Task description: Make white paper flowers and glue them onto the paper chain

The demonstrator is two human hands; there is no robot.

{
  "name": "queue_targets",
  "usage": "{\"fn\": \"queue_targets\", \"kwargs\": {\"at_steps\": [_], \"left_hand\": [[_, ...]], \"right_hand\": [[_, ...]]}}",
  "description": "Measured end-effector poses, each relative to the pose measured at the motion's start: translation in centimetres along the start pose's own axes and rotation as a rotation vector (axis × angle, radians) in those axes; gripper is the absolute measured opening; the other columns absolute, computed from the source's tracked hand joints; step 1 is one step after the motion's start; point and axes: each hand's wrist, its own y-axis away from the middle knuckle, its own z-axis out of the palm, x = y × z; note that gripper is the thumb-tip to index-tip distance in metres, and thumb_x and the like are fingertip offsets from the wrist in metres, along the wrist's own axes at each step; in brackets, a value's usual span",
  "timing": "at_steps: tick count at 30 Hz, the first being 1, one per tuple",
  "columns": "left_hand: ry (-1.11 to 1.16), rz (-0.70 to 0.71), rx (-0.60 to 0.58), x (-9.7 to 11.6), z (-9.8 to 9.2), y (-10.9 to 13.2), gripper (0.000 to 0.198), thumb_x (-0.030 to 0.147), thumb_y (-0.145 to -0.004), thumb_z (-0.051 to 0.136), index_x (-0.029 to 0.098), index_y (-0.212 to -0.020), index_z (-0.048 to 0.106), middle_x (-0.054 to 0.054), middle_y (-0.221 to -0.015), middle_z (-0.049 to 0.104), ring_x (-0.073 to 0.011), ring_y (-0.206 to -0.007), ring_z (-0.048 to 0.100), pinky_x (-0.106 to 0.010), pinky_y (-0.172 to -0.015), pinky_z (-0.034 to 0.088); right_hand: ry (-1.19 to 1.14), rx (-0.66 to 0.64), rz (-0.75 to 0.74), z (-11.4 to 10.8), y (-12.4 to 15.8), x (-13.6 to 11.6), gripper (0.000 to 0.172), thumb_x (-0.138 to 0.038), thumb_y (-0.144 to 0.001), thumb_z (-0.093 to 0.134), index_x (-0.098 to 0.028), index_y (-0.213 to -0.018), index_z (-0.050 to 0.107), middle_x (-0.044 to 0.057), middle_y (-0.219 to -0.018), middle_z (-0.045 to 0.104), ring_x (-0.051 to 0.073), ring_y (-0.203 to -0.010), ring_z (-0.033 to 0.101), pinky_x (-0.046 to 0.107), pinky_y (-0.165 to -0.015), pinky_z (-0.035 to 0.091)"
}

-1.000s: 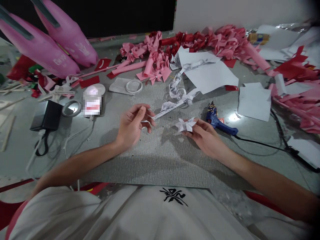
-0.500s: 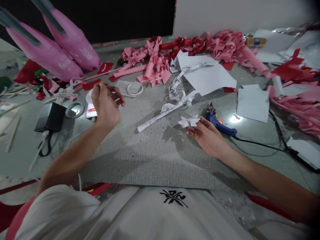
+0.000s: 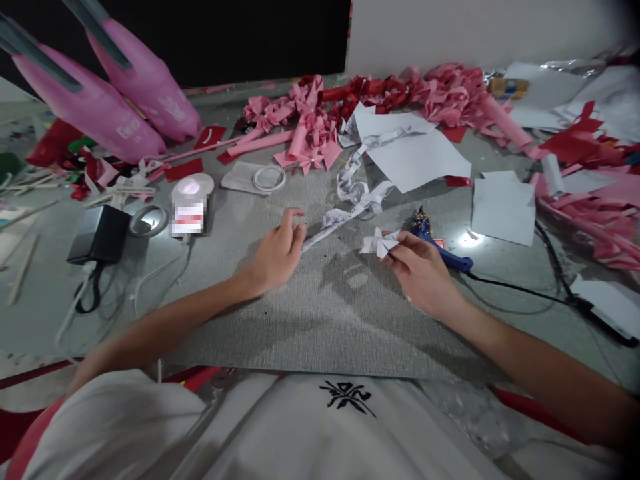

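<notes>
My right hand (image 3: pixel 419 270) pinches a small white folded paper bow (image 3: pixel 379 241) just above the grey mat (image 3: pixel 320 320). My left hand (image 3: pixel 277 253) rests low over the mat, its fingertips closed on the near end of a rolled white paper strip (image 3: pixel 334 223). That strip runs up and right toward a curled white paper chain (image 3: pixel 356 177). A blue glue gun (image 3: pixel 440 248) lies right beside my right hand, its black cord (image 3: pixel 520 288) trailing to the right.
Pink and red paper bows (image 3: pixel 310 130) are heaped along the back. White sheets (image 3: pixel 420 150) lie behind the glue gun. At left are a black adapter (image 3: pixel 99 233), tape rolls (image 3: pixel 147 220), a white jar (image 3: pixel 189 200) and pink bags (image 3: pixel 115 100).
My left hand went out to the jar at left, then came back down to the end of the rolled strip. The right hand with the bow barely shifted.
</notes>
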Motion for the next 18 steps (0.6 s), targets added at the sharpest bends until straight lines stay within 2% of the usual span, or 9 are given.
{"fn": "queue_targets", "kwargs": {"at_steps": [4, 7, 10, 12, 15, 18], "left_hand": [[-0.176, 0.044, 0.019, 0.4, 1.7, 0.5, 0.044, 0.041, -0.112, 0.03, 0.018, -0.147, 0.043, -0.006, -0.088, 0.072, -0.0207, -0.072, 0.067, -0.029, -0.066, 0.047], [-0.16, 0.046, -0.003, 0.5, 2.1, 0.6, 0.043, 0.041, -0.112, 0.032, 0.018, -0.145, 0.045, -0.002, -0.076, 0.067, -0.0196, -0.063, 0.063, -0.029, -0.064, 0.045], [-0.008, 0.01, 0.009, 0.8, 2.0, 0.7, 0.034, 0.036, -0.11, 0.036, 0.019, -0.136, 0.049, 0.003, -0.066, 0.06, -0.0186, -0.063, 0.062, -0.03, -0.07, 0.049], [0.155, -0.033, 0.004, 1.1, 2.0, 0.9, 0.031, 0.037, -0.11, 0.037, 0.021, -0.133, 0.05, 0.005, -0.066, 0.06, -0.0167, -0.061, 0.064, -0.029, -0.069, 0.05], [0.431, -0.124, -0.091, 1.8, 2.2, 1.4, 0.032, 0.042, -0.111, 0.035, 0.024, -0.134, 0.047, 0.006, -0.064, 0.061, -0.0136, -0.05, 0.062, -0.024, -0.056, 0.048], [0.613, -0.206, -0.178, 2.5, 2.5, 1.8, 0.032, 0.044, -0.111, 0.037, 0.026, -0.135, 0.047, 0.006, -0.062, 0.062, -0.0119, -0.041, 0.058, -0.021, -0.044, 0.042]], "right_hand": [[0.097, -0.064, -0.148, -0.2, -0.1, 0.3, 0.019, -0.026, -0.076, 0.088, -0.025, -0.083, 0.071, 0.0, -0.108, 0.069, 0.014, -0.093, 0.066, 0.029, -0.083, 0.056], [0.269, -0.122, -0.316, -0.3, 0.1, 0.2, 0.013, -0.024, -0.081, 0.085, -0.026, -0.087, 0.073, 0.002, -0.111, 0.067, 0.017, -0.105, 0.066, 0.032, -0.091, 0.055], [0.446, -0.163, -0.447, -0.1, 0.6, 0.0, 0.007, -0.022, -0.087, 0.08, -0.026, -0.089, 0.074, 0.005, -0.114, 0.064, 0.02, -0.112, 0.065, 0.035, -0.094, 0.054], [0.537, -0.19, -0.519, 0.3, 0.9, -0.2, 0.007, -0.02, -0.088, 0.076, -0.026, -0.092, 0.074, 0.006, -0.115, 0.062, 0.021, -0.113, 0.064, 0.038, -0.096, 0.055], [0.69, -0.227, -0.66, 0.8, 1.4, -0.1, 0.017, -0.013, -0.087, 0.074, -0.027, -0.098, 0.074, 0.007, -0.118, 0.062, 0.022, -0.111, 0.066, 0.041, -0.097, 0.055], [0.816, -0.247, -0.814, 1.2, 1.7, -0.1, 0.026, -0.01, -0.085, 0.075, -0.027, -0.105, 0.074, 0.007, -0.117, 0.066, 0.022, -0.106, 0.068, 0.041, -0.094, 0.057]]}}
